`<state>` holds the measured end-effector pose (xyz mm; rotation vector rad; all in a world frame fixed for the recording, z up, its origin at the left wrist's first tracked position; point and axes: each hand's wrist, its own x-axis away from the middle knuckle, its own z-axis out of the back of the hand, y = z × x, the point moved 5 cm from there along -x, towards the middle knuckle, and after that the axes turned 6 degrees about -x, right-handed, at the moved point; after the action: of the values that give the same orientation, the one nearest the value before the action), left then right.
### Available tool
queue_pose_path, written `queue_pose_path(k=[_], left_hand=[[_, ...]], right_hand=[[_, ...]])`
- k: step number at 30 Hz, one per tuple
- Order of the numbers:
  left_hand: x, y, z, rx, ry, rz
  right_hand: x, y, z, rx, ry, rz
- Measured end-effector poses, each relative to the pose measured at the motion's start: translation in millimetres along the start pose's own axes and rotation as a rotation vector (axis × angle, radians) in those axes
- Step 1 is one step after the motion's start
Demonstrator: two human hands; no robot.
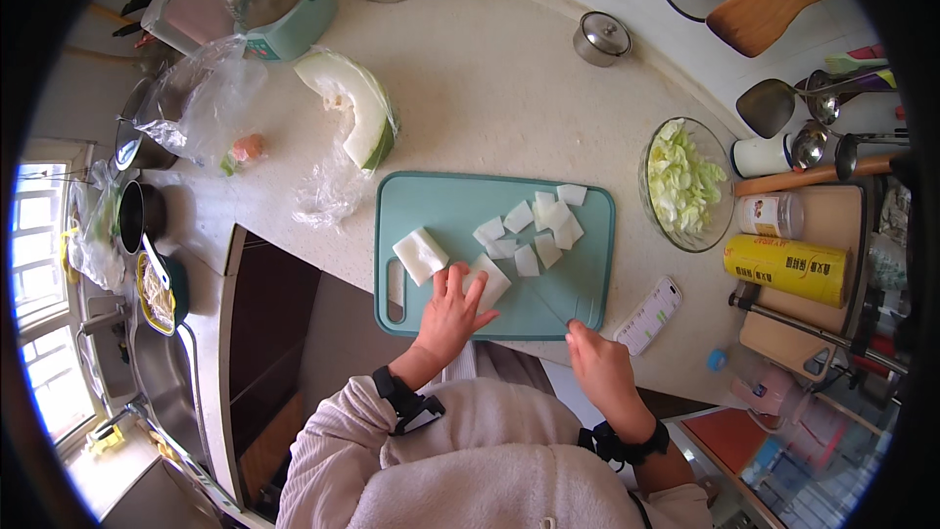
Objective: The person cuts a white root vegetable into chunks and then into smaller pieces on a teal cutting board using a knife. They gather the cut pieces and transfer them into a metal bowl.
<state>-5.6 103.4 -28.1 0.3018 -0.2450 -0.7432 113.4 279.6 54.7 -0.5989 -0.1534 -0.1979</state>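
Note:
On a teal cutting board [411, 198] lie several thin white slices [518, 217], which look like winter melon. A thick peeled block [421, 256] rests near the board's handle slot. My left hand [448, 316] is on a second white piece [490, 286], fingers spread over its left side and thumb at its lower edge. In my right hand [604, 367] is the handle of a knife, mostly hidden by my fingers. The thin knife blade [547, 301] points up and left over the board, just right of that second piece.
Beyond the board lies a cut winter melon wedge [374, 117] in plastic film. To the right are a glass bowl [646, 217] of chopped cabbage [683, 184], a phone [649, 316] and a yellow cling-film roll [787, 270]. A small lidded pot [602, 39] stands by the wall.

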Motion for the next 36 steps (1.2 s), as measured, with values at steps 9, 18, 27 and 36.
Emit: queue_pose_path(k=[9,18,27,36], left_hand=[[-10,2,15,-0.038,0.123,-0.149],[-15,3,17,0.067,0.181,-0.232],[-12,-3,7,0.122,0.199,-0.204],[-19,-9,30,0.275,0.176,-0.178]], right_hand=[[-4,-15,3,0.161,-0.147,0.097],[-4,-23,5,0.089,-0.200,0.053],[-25,-10,-22,0.087,-0.262,0.079],[-37,7,-49,-0.018,-0.106,0.074]])
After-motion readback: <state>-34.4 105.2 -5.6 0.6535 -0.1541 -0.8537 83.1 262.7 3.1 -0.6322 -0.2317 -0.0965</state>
